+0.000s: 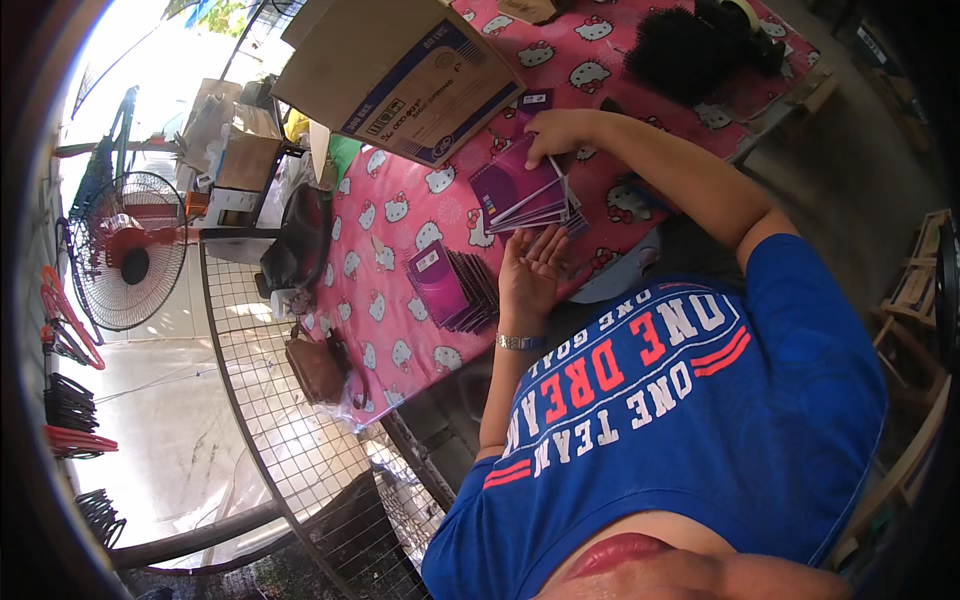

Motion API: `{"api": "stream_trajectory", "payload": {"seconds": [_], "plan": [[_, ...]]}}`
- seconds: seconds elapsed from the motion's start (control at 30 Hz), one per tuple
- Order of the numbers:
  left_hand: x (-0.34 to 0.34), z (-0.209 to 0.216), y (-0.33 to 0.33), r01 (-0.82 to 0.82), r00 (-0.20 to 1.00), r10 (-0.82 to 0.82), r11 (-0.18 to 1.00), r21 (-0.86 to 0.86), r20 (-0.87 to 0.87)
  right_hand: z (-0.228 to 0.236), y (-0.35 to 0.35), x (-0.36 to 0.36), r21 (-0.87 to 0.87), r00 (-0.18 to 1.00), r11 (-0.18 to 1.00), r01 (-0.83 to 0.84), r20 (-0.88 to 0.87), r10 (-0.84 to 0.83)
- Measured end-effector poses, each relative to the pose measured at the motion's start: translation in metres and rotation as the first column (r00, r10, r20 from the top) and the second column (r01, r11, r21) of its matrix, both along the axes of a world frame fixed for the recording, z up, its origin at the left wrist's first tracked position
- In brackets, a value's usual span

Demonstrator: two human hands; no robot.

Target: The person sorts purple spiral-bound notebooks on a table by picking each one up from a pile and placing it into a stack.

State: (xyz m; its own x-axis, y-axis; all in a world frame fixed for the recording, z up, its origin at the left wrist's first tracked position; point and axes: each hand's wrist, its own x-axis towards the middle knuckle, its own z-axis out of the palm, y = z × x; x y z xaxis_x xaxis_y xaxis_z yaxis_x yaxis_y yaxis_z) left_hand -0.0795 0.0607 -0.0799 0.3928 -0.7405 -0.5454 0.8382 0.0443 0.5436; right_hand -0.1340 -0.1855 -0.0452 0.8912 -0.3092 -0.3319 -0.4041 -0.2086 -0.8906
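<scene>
A loose pile of thin purple notebooks point(507, 187) lies on the pink table, fanned out with white page edges showing. My right hand point(560, 135) grips the top notebook of this pile at its far right edge, thumb and fingers closed on it. My left hand point(533, 268), a metal watch on its wrist, lies palm up at the near edge of the pile, fingers apart and slightly bent, holding nothing. To its left a neater stack of purple notebooks point(445, 283) with dark binding edges leans in steps. Another purple notebook point(536, 101) lies beyond my right hand.
A large open cardboard box point(420, 90) stands on the patterned pink tablecloth point(395, 315). A heap of black bristly items point(690, 55) is at the far right. A brown bag point(318, 366) sits at the left edge, beside wire mesh point(265, 385) and a fan point(130, 250).
</scene>
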Motion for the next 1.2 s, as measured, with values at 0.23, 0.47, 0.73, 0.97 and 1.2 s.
{"api": "stream_trajectory", "payload": {"seconds": [0.23,0.47,0.73,0.97,1.2], "plan": [[0.0,-0.002,0.001,0.019,0.993,-0.025,0.999,-0.051,-0.111,0.006,0.01,0.008,-0.312,0.998,0.948,-0.057,-0.048,0.044],[0.006,0.016,0.017,-0.157,0.978,0.118,0.959,-0.234,-0.174,0.026,0.135,-0.061,-0.294,0.761,0.919,0.263,0.648,-0.01],[0.051,-0.026,0.019,-0.017,0.987,-0.114,0.638,-0.77,-0.116,0.008,0.099,0.005,-0.361,0.515,0.916,0.173,0.826,0.228],[0.062,-0.018,-0.055,0.04,0.875,-0.409,0.594,-0.804,-0.259,-0.17,-0.174,0.044,-0.786,0.815,0.408,0.464,0.199,-0.544],[0.085,-0.018,-0.018,0.031,0.893,-0.389,0.556,-0.831,-0.227,-0.103,-0.093,0.068,-0.641,0.857,0.689,0.337,-0.094,-0.506]]}}
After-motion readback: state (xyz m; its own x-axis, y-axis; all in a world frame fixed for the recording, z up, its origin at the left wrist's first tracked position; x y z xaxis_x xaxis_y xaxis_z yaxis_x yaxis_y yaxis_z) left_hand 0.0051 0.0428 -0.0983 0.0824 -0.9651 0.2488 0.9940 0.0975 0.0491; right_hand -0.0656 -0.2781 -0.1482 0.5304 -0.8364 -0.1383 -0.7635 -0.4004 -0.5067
